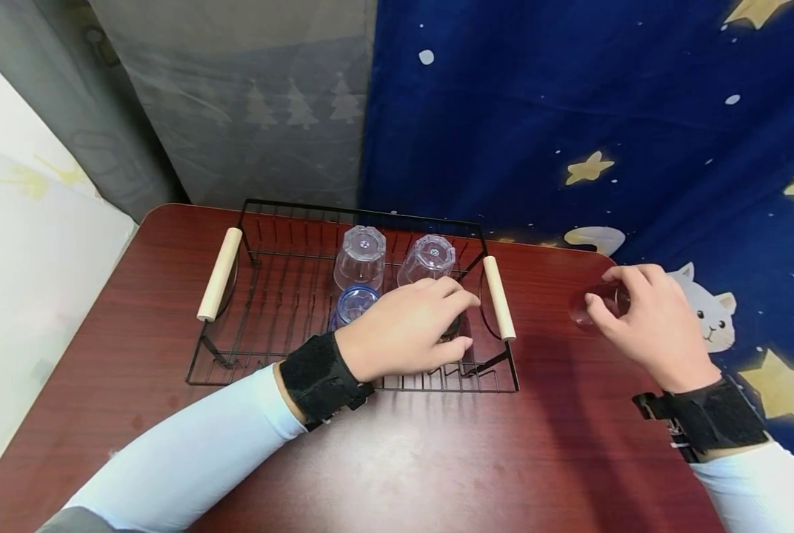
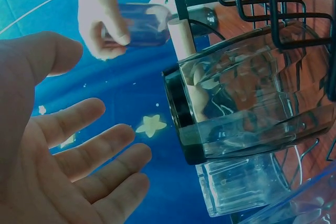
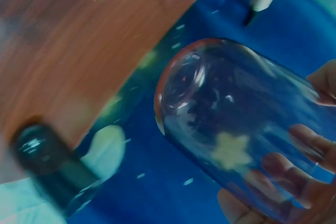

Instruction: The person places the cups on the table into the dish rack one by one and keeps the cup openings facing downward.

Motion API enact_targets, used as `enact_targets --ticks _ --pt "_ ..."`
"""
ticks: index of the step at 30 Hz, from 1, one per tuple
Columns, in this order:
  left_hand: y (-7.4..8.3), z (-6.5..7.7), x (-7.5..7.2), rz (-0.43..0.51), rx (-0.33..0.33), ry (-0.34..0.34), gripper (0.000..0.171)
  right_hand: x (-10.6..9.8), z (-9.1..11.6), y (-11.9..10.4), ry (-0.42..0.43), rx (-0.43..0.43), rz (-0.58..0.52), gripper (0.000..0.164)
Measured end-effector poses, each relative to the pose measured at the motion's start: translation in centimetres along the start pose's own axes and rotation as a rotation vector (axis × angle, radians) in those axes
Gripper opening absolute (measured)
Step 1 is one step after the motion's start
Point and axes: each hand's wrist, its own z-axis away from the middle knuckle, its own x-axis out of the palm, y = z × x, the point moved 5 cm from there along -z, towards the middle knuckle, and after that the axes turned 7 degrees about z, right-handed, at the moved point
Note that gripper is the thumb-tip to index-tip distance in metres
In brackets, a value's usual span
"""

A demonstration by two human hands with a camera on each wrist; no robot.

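My left hand [image 1: 413, 326] hovers over the right part of a black wire rack [image 1: 270, 374], its fingers spread and holding nothing. Close to those fingers a dark tinted glass [image 2: 252, 98] stands upside down in the rack, mostly hidden by the hand in the head view. Two clear faceted glasses, one on the left [image 1: 361, 259] and one on the right [image 1: 430, 259], are upturned behind it. A blue-tinted glass [image 1: 357, 302] sits in front of them. To the right of the rack, my right hand [image 1: 653, 326] grips a clear, round-bottomed glass [image 3: 210, 103].
Another dark glass [image 3: 52, 166] stands near the table's right edge, beyond the held glass. Wooden handles, left [image 1: 220, 274] and right [image 1: 499, 297], rise at the rack's ends. A blue starry curtain [image 1: 570, 111] hangs behind the reddish-brown table [image 1: 450, 459].
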Motion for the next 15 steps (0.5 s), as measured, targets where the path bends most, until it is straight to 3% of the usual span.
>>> enact_targets --ticks 8,15 --pt "-0.1 0.0 -0.4 -0.01 -0.002 0.038 0.053 -2.7 -0.7 -6.2 0.179 -0.158 -0.124 0.039" --pt "-0.2 0.2 -0.6 0.019 -0.024 0.055 0.063 -4.5 0.1 -11.2 0.306 -0.314 -0.228 0.047"
